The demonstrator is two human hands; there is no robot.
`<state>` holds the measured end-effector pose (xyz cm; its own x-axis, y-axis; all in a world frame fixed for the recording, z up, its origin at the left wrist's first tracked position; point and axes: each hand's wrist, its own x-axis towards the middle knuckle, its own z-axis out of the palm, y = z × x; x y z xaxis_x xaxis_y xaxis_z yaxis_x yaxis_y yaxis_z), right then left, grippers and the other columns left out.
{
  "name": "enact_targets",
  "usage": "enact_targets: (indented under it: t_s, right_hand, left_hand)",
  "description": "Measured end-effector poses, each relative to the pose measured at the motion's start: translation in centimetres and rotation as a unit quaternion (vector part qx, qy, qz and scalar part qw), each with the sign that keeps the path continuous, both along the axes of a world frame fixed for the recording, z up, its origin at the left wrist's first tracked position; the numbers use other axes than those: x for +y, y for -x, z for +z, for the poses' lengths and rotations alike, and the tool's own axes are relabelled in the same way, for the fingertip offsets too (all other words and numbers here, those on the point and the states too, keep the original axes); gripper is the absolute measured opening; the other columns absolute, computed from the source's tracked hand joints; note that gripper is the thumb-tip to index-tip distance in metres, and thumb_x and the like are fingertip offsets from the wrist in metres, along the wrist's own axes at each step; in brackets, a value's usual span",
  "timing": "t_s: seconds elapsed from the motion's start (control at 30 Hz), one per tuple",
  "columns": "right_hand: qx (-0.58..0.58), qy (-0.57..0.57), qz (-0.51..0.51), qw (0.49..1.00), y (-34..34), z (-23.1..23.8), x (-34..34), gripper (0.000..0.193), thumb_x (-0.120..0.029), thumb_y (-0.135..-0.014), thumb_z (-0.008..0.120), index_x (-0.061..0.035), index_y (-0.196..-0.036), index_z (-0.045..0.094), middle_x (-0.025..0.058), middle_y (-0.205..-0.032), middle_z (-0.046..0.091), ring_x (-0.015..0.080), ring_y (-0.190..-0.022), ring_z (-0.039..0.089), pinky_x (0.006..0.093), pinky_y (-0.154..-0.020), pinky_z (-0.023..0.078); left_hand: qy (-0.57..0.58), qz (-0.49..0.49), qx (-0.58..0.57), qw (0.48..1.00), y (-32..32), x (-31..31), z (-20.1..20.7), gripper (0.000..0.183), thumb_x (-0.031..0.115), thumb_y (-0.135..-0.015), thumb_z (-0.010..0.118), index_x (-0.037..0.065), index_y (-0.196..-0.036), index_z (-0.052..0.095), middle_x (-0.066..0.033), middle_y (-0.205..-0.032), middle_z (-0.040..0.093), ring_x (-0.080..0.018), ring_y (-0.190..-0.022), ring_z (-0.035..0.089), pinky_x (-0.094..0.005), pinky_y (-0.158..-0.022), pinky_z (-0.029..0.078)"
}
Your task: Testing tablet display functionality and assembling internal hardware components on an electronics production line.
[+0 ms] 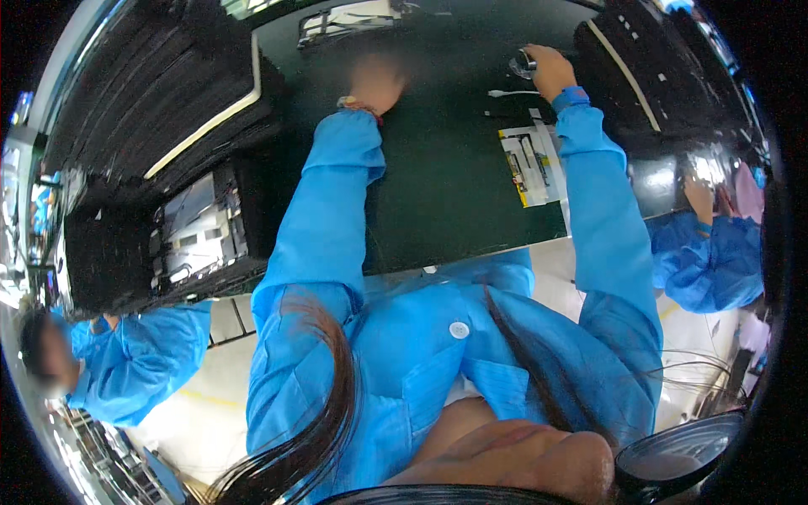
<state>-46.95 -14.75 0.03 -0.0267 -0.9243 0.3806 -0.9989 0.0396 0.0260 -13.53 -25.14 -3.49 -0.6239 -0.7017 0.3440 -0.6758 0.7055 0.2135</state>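
Observation:
My right hand (553,72) is at the far right of the dark green work surface. Its fingers are closed on a small round dark object with a shiny, clear-looking part (523,64), whose kind I cannot make out. Just below that lies a short white cable (511,93). My left hand (377,85) is over the far middle of the surface, smeared, so its fingers and anything in them cannot be made out. Beyond it sits a flat silver and dark piece (347,23). A yellow-edged card with white and dark strips (526,167) lies beside my right forearm.
At the left, a black tray or bin (114,240) stands beside white and dark flat device parts (202,225). Pale strips edge the black areas at left (210,126) and right (624,74). Other people in blue sleeves (143,362) are at both sides.

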Motion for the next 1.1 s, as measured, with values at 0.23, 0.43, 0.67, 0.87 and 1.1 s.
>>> enact_targets:
  t_s: [0.23, 0.43, 0.67, 0.87, 1.1]
  right_hand:
    - [0.216, -0.120, -0.044, 0.968, -2.6, 3.4, -0.8, 0.050, -0.006, -0.086, 0.048, -0.0143, -0.135, 0.038, 0.0222, -0.113, 0.058, 0.0395, -0.110, 0.051, 0.0486, -0.100, 0.036]
    - [-0.014, 0.101, 0.045, 0.994, -8.7, 2.2, 1.5, 0.069, -0.009, -0.070, 0.063, -0.0131, -0.134, 0.038, 0.0181, -0.095, 0.057, 0.0362, -0.091, 0.054, 0.0472, -0.078, 0.046]
    - [-0.493, -0.201, 0.362, 0.765, -26.3, 1.4, 7.6, 0.049, -0.018, -0.082, 0.062, -0.0055, -0.126, 0.045, 0.0177, -0.108, 0.059, 0.0242, -0.097, 0.059, 0.0347, -0.083, 0.049]
    - [-0.755, -0.455, 0.292, 0.373, -37.7, 3.5, 10.0, 0.047, -0.015, -0.090, 0.053, 0.0031, -0.130, 0.035, 0.0226, -0.115, 0.052, 0.0283, -0.109, 0.054, 0.0356, -0.094, 0.046]
    - [-0.797, -0.500, 0.231, 0.247, -41.2, 3.8, 9.2, 0.054, -0.024, -0.088, 0.058, 0.0053, -0.125, 0.033, 0.0243, -0.107, 0.052, 0.0350, -0.107, 0.055, 0.0394, -0.095, 0.046]
  left_hand:
    - [0.065, -0.130, 0.011, 0.989, 1.6, 6.7, 1.8, 0.026, 0.021, -0.079, 0.062, 0.009, -0.102, 0.063, -0.0145, -0.116, 0.056, -0.0334, -0.110, 0.051, -0.0475, -0.092, 0.041]
    - [0.116, -0.179, 0.039, 0.976, -5.9, 18.3, 8.2, 0.027, 0.015, -0.077, 0.065, 0.012, -0.104, 0.063, -0.0092, -0.122, 0.055, -0.0284, -0.121, 0.045, -0.0484, -0.105, 0.031]
    - [0.132, 0.048, -0.075, 0.987, -21.1, 24.8, 12.3, 0.042, 0.016, -0.069, 0.073, 0.012, -0.109, 0.062, -0.0085, -0.126, 0.052, -0.0296, -0.122, 0.043, -0.0485, -0.104, 0.030]
    - [0.086, 0.175, -0.062, 0.979, -27.3, 26.7, 11.4, 0.050, 0.015, -0.067, 0.073, 0.010, -0.115, 0.058, -0.0124, -0.121, 0.054, -0.0320, -0.113, 0.050, -0.0465, -0.100, 0.036]
    - [0.188, 0.130, -0.070, 0.971, -28.7, 27.2, 12.0, 0.045, 0.002, -0.069, 0.064, 0.003, -0.113, 0.058, -0.0141, -0.116, 0.058, -0.0316, -0.109, 0.054, -0.0413, -0.095, 0.043]
